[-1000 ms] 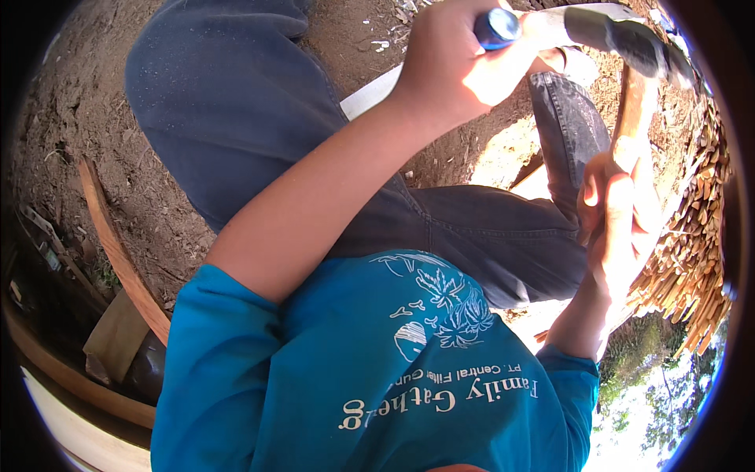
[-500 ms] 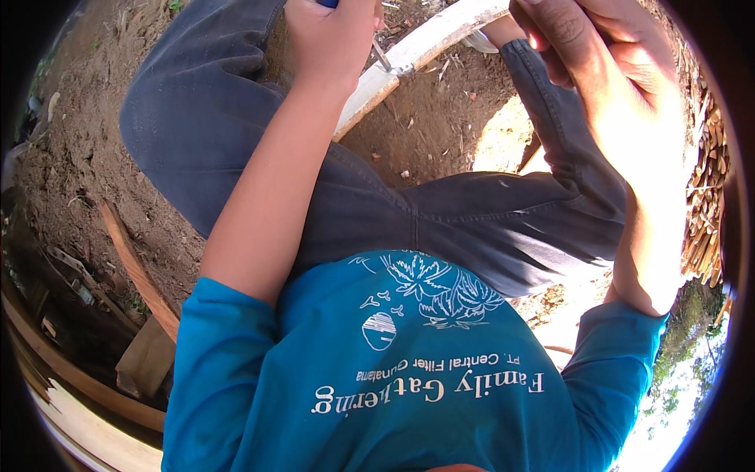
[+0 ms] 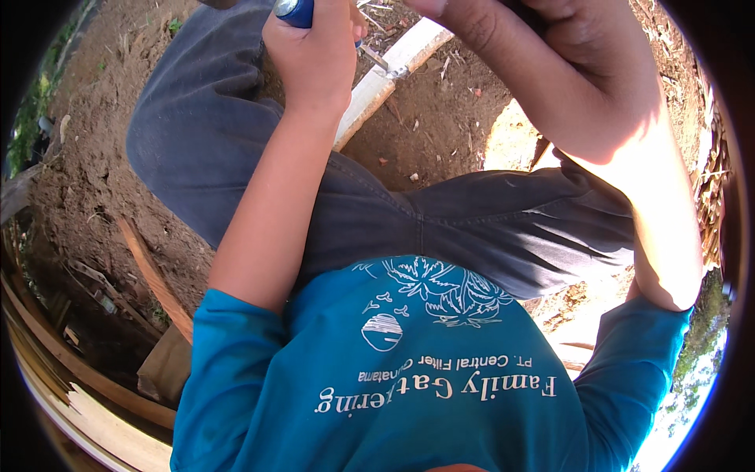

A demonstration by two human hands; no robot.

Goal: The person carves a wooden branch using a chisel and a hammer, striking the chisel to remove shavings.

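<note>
My left hand [image 3: 313, 67] is wrapped round the blue handle of a chisel [image 3: 296, 11]. Its narrow metal blade slants down to a notch in a pale, slightly curved length of wood [image 3: 363, 106], which lies between my legs. Large and close to the camera, my right hand [image 3: 543, 71] is raised above the wood's far end. Its fingers are curled, with the thumb pointing left; the upper edge of the picture cuts off the fingertips and whatever they grip.
Wood chips are strewn over the bare soil [image 3: 440, 118]. My bent legs in dark trousers [image 3: 204, 134] frame the wood. To the left lie a reddish wooden stick [image 3: 149, 263], a wooden block [image 3: 167, 366] and long boards [image 3: 94, 429]. A stack of thin sticks [image 3: 712, 189] stands at right.
My right hand has swung left and closer to the camera. My left hand has shifted slightly left and down, showing more of the blue handle; the blade remains at the notch.
</note>
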